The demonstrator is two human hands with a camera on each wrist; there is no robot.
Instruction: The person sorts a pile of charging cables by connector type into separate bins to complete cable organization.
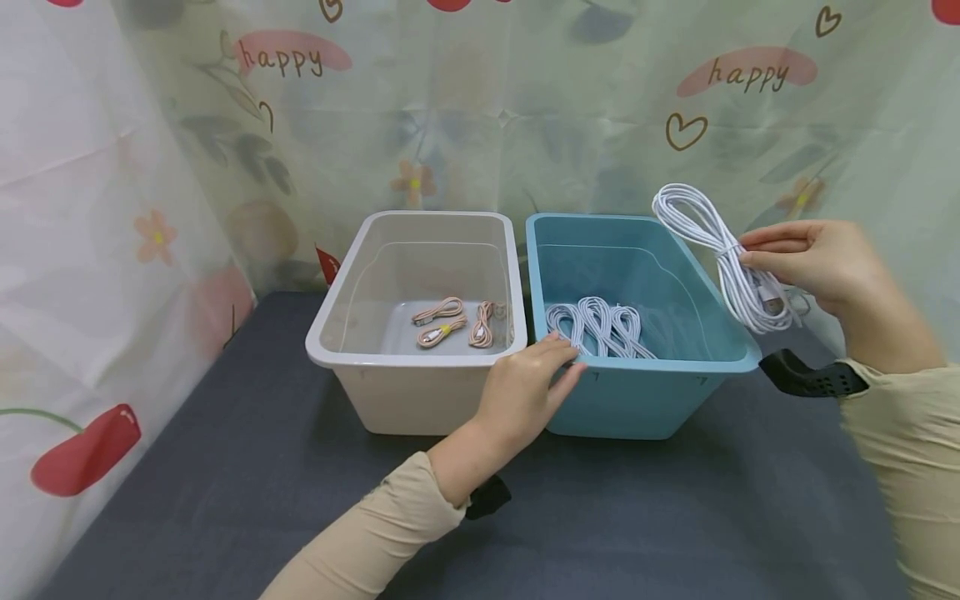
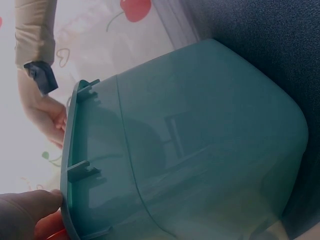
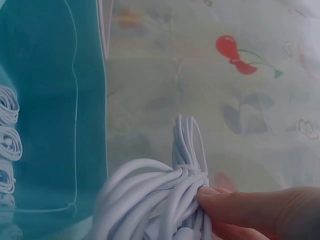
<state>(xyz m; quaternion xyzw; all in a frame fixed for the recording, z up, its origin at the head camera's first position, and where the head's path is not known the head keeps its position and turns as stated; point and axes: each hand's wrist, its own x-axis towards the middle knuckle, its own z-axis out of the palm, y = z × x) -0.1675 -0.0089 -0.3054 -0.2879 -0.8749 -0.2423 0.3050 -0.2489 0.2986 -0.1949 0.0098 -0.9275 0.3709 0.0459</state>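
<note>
A coiled white cable (image 1: 723, 254), tied at its middle, hangs from my right hand (image 1: 828, 262), which pinches it between thumb and fingers above the right rim of the blue bin (image 1: 637, 396). The right wrist view shows the tied white cable (image 3: 150, 200) close up, with the thumb against the tie. My left hand (image 1: 525, 387) holds the near left corner of the blue bin's rim, thumb outside and fingers over the edge. Several coiled white cables (image 1: 600, 325) lie in a row inside this bin, partly hidden by its front rim.
Left of the blue bin stands a beige bin (image 1: 420, 400) holding three coiled pinkish cables (image 1: 442, 333). Both bins sit side by side on a dark cloth-covered table (image 1: 247, 500). A printed curtain (image 1: 465, 125) hangs close behind them and along the left.
</note>
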